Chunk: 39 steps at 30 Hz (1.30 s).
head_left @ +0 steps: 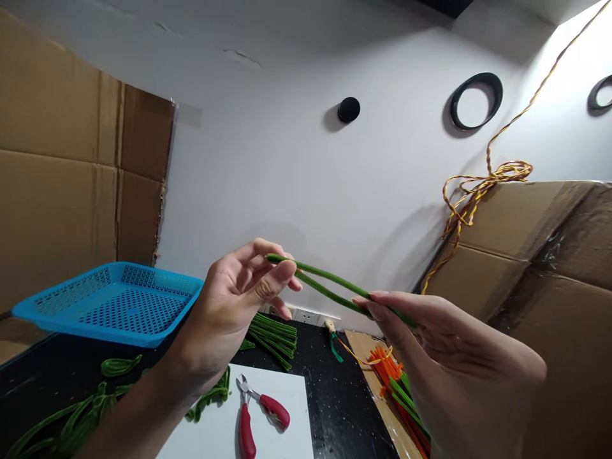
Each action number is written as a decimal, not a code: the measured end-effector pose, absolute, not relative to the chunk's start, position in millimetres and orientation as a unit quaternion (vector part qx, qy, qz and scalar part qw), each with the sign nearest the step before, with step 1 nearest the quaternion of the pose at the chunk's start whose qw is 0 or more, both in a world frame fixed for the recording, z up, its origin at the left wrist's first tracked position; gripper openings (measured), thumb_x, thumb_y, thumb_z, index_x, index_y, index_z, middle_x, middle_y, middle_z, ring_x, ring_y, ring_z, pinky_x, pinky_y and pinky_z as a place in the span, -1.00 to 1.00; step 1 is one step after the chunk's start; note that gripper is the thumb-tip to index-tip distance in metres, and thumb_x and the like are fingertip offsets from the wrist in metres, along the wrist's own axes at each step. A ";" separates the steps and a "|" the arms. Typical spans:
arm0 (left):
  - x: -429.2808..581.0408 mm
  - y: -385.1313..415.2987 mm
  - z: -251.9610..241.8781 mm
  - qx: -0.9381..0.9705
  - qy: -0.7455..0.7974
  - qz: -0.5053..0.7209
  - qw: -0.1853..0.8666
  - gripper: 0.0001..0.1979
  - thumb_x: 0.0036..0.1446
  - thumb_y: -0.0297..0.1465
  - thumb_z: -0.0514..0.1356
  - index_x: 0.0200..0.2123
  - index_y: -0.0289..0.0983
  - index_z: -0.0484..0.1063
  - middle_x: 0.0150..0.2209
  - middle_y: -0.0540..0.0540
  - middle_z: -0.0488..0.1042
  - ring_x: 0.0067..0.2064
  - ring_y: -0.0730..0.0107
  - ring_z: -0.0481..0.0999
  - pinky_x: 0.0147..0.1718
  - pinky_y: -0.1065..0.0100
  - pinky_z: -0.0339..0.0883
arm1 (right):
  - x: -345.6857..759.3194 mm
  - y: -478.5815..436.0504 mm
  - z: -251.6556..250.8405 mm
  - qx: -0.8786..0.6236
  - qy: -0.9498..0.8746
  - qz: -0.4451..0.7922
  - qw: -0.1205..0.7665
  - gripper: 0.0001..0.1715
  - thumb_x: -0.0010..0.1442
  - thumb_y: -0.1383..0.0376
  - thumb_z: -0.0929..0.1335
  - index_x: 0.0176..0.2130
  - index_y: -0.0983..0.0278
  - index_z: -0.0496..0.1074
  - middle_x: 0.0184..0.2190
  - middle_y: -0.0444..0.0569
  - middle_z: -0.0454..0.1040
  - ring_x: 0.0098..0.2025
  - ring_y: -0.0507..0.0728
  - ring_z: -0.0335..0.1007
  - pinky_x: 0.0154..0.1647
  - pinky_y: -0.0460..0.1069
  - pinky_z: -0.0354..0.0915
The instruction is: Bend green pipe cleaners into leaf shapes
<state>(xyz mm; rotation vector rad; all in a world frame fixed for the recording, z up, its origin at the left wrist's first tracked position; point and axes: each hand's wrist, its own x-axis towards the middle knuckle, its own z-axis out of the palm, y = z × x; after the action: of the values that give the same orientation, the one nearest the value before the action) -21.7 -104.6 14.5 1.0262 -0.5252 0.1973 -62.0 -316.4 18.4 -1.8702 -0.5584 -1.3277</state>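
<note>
Above a speckled black table [339, 395] with pliers [246, 430] on a white sheet [296, 392], between cardboard [52, 204] and a pale wall [268, 159], left hand [229, 296] and right hand [444, 344] both pinch one folded green stem [329, 276].

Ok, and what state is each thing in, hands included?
Green strands: held up, bowed apart between the hands
Left hand: pinching the strands
Right hand: pinching the strands
Pliers: lying down, handles spread
Sheet: flat, under the pliers
Basket: right side up
Cord: twisted, looped in a bundle
</note>
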 end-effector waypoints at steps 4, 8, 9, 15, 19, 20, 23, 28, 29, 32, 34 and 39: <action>-22.9 -104.9 13.3 0.484 -0.216 0.101 0.842 -0.66 0.14 -0.18 0.46 -0.23 -0.27 0.46 -0.32 0.02 0.53 -0.40 0.59 0.56 -0.43 0.63 0.56 | -59.7 -316.1 18.1 -0.722 -0.217 -0.513 0.410 -0.90 0.23 0.29 0.58 -0.20 0.13 0.69 -0.27 -0.16 0.65 -0.27 0.02 0.66 -0.23 -0.24 0.56; -22.3 -99.2 15.3 0.487 -0.216 0.107 0.840 -0.70 0.16 -0.21 0.45 -0.25 -0.27 0.47 -0.38 0.04 0.48 -0.47 0.63 0.48 -0.51 0.63 0.48 | -62.0 -317.0 16.5 -0.713 -0.181 -0.524 0.428 -0.94 0.23 0.23 0.58 -0.23 0.12 0.69 -0.33 -0.16 0.64 -0.32 0.04 0.65 -0.25 -0.20 0.57; -22.0 -97.6 16.3 0.488 -0.213 0.110 0.839 -0.70 0.15 -0.22 0.44 -0.26 -0.27 0.47 -0.39 0.04 0.47 -0.48 0.63 0.46 -0.53 0.62 0.47 | -62.7 -318.0 16.2 -0.717 -0.169 -0.528 0.422 -0.93 0.23 0.21 0.58 -0.24 0.12 0.69 -0.34 -0.16 0.64 -0.32 0.04 0.65 -0.26 -0.20 0.57; -19.9 -90.1 20.2 0.515 -0.207 0.130 0.822 -0.68 0.12 -0.25 0.46 -0.39 -0.29 0.41 -0.48 0.01 0.44 -0.48 0.54 0.42 -0.59 0.55 0.42 | -62.0 -323.0 17.1 -0.729 -0.152 -0.544 0.386 -0.88 0.24 0.14 0.57 -0.27 0.12 0.68 -0.37 -0.21 0.62 -0.36 -0.01 0.61 -0.28 -0.21 0.51; -19.6 -86.9 18.6 0.529 -0.210 0.122 0.813 -0.64 0.10 -0.20 0.47 -0.41 -0.27 0.38 -0.49 0.02 0.44 -0.49 0.55 0.42 -0.55 0.54 0.42 | -60.1 -319.5 18.7 -0.719 -0.141 -0.556 0.393 -0.85 0.25 0.13 0.57 -0.26 0.14 0.67 -0.39 -0.21 0.61 -0.35 0.00 0.60 -0.27 -0.18 0.49; -19.6 -86.2 18.0 0.532 -0.212 0.122 0.810 -0.63 0.09 -0.20 0.47 -0.42 -0.27 0.37 -0.48 0.02 0.44 -0.49 0.55 0.42 -0.54 0.54 0.41 | -60.0 -318.4 19.1 -0.715 -0.135 -0.562 0.394 -0.83 0.25 0.12 0.57 -0.26 0.15 0.67 -0.40 -0.21 0.61 -0.36 -0.01 0.59 -0.27 -0.17 0.48; -19.4 -84.3 16.6 0.547 -0.224 0.130 0.796 -0.66 0.05 -0.28 0.48 -0.45 -0.27 0.37 -0.47 0.02 0.48 -0.49 0.56 0.42 -0.55 0.55 0.39 | -60.2 -316.8 20.3 -0.703 -0.118 -0.578 0.397 -0.80 0.26 0.11 0.56 -0.28 0.17 0.66 -0.41 -0.19 0.60 -0.38 -0.01 0.56 -0.26 -0.16 0.46; -19.3 -82.0 16.6 0.587 -0.252 0.117 0.760 -0.76 0.01 -0.42 0.44 -0.47 -0.30 0.41 -0.48 0.04 0.50 -0.53 0.64 0.42 -0.54 0.62 0.34 | -60.6 -317.9 23.1 -0.698 -0.103 -0.595 0.386 -0.76 0.28 0.08 0.53 -0.27 0.20 0.65 -0.38 -0.16 0.62 -0.37 -0.03 0.53 -0.38 -0.19 0.36; -19.3 -82.0 17.0 0.590 -0.255 0.113 0.758 -0.77 0.00 -0.43 0.44 -0.48 -0.30 0.41 -0.49 0.05 0.48 -0.54 0.64 0.42 -0.54 0.63 0.34 | -60.6 -317.4 23.9 -0.696 -0.093 -0.598 0.387 -0.73 0.28 0.06 0.53 -0.27 0.20 0.65 -0.38 -0.16 0.62 -0.38 -0.04 0.53 -0.42 -0.20 0.34; -19.1 -83.1 18.8 0.581 -0.268 0.095 0.762 -0.77 0.00 -0.43 0.43 -0.48 -0.31 0.42 -0.51 0.06 0.45 -0.52 0.62 0.45 -0.54 0.63 0.39 | -60.9 -314.3 26.1 -0.696 -0.062 -0.597 0.393 -0.66 0.26 -0.01 0.53 -0.26 0.22 0.64 -0.38 -0.16 0.62 -0.40 -0.06 0.52 -0.49 -0.23 0.31; -18.6 -83.9 19.6 0.576 -0.278 0.071 0.766 -0.80 0.04 -0.44 0.42 -0.44 -0.30 0.43 -0.49 0.04 0.48 -0.52 0.59 0.48 -0.54 0.61 0.43 | -61.0 -312.7 27.0 -0.690 -0.060 -0.598 0.404 -0.64 0.25 -0.02 0.54 -0.26 0.23 0.64 -0.38 -0.15 0.61 -0.40 -0.06 0.52 -0.47 -0.25 0.34; -16.8 -82.9 17.5 0.548 -0.303 0.019 0.780 -0.80 0.14 -0.34 0.42 -0.35 -0.32 0.51 -0.42 -0.04 0.56 -0.48 0.48 0.53 -0.57 0.52 0.52 | -60.3 -315.2 26.2 -0.688 -0.075 -0.595 0.408 -0.67 0.23 0.04 0.56 -0.22 0.25 0.65 -0.37 -0.12 0.62 -0.40 -0.05 0.56 -0.45 -0.26 0.39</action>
<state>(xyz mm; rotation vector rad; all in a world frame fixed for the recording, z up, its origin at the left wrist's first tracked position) -16.8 -82.9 17.5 1.1834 -0.6540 0.0413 -60.3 -315.2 26.2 -1.7345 -0.1889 -1.4996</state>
